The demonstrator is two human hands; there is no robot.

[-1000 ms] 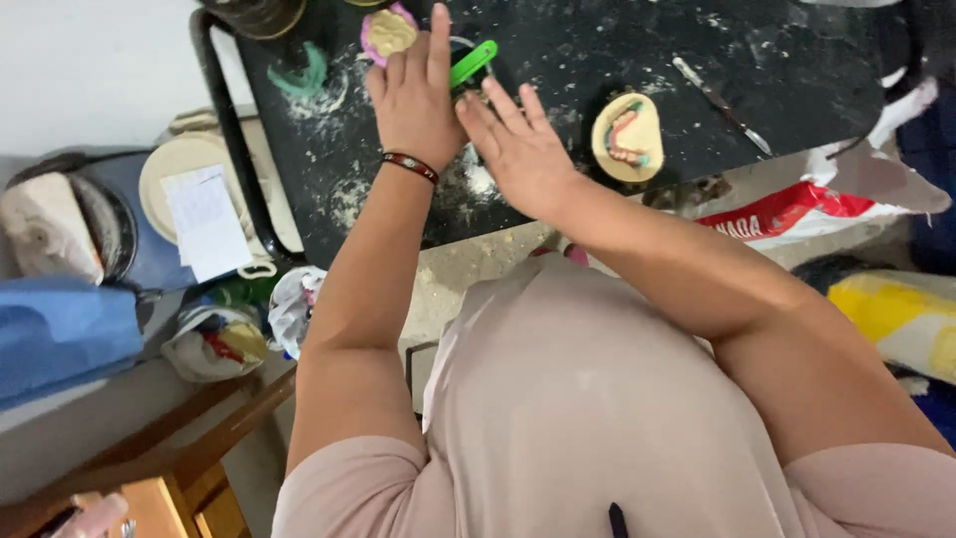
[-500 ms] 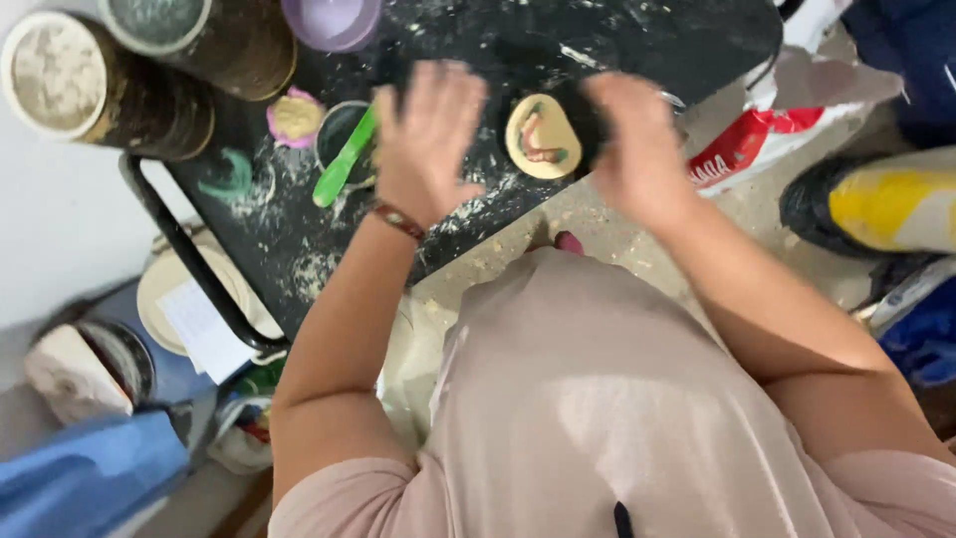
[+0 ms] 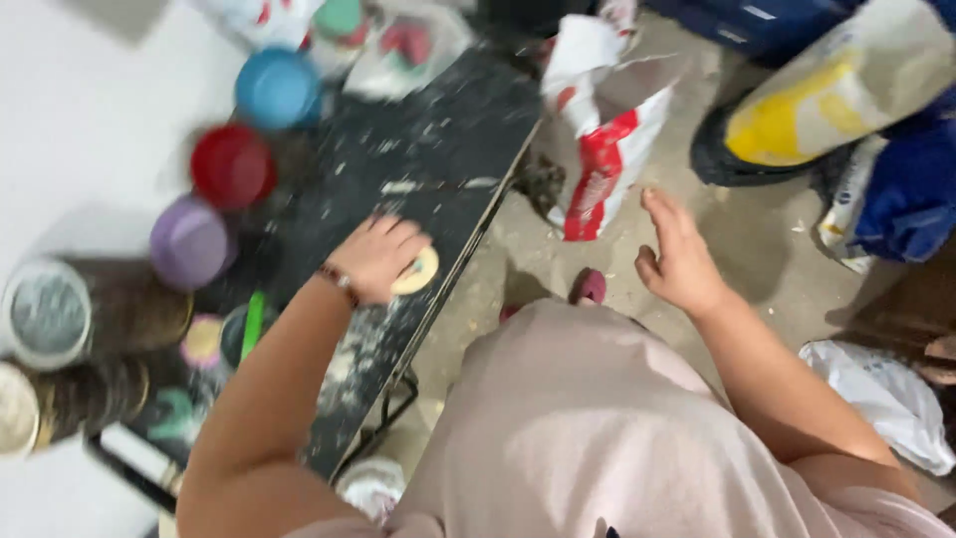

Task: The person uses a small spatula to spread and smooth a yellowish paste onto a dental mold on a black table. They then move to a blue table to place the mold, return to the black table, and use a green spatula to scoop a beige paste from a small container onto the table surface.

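Note:
My left hand point(image 3: 373, 257), with a beaded band at the wrist, rests on the black powder-dusted table point(image 3: 438, 130) near its front edge. Its fingers curl over a round cream mould point(image 3: 418, 271), which peeks out beneath them. My right hand point(image 3: 679, 261) hangs off the table, above the concrete floor, fingers spread and holding nothing. It is nearest to a red and white plastic bag point(image 3: 597, 149). The picture is blurred by motion.
Blue point(image 3: 277, 88), red point(image 3: 231, 164) and purple point(image 3: 189, 239) bowls stand along the table's far side, with round tins point(image 3: 45, 314) and a green spatula point(image 3: 253, 324) at the left. A yellow sack point(image 3: 827, 100), a blue sack point(image 3: 916, 194) and a white bag point(image 3: 881, 399) lie on the floor.
My left hand has dropped onto the cream mould at the table edge. My right hand has left the table and swung out over the floor. The view has turned to the right.

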